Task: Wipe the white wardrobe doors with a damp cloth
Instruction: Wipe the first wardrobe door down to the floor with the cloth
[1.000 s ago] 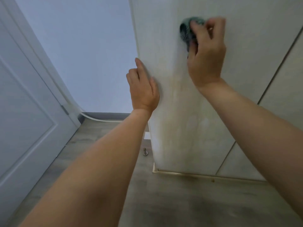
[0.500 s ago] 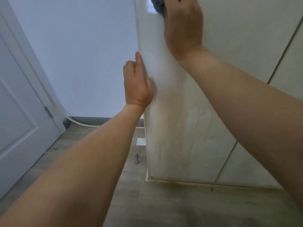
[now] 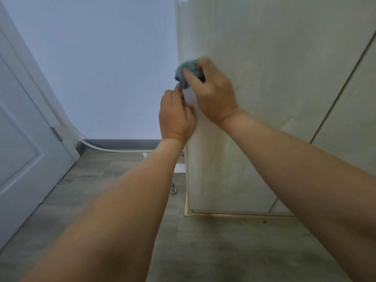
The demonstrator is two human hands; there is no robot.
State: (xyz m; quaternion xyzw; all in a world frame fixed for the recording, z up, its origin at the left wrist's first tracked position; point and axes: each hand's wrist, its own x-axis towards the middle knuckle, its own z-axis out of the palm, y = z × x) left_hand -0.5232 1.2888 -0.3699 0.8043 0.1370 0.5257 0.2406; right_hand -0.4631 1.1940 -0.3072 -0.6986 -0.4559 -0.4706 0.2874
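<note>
Two hands: both of yours work at the left edge of the white wardrobe door, near mid-height, and a second door panel stands to its right past a dark seam.
Risk, pinch: your left hand sits right on the door's edge, so a hard push from the wiping hand could swing the panel and trap those fingers.
Risk, slip: the teal cloth is bunched at the very edge; a stroke carried further left would likely run off the door and lose contact.
Risk, missed patches: faint vertical streaks show lower on the door, so quick blurred strokes may leave marks behind.
Risk, floor: a metal door stop stands on the grey floor just left of the door's bottom corner, where a step could catch it.
Right hand: fingers curled round the cloth, gripping it and pressing it against the door face.
Left hand: fingers bent round the door's edge just below the cloth, steadying the panel; how far they wrap behind cannot be told.
Cloth position: touching the door's left edge, directly above your left hand.
</note>
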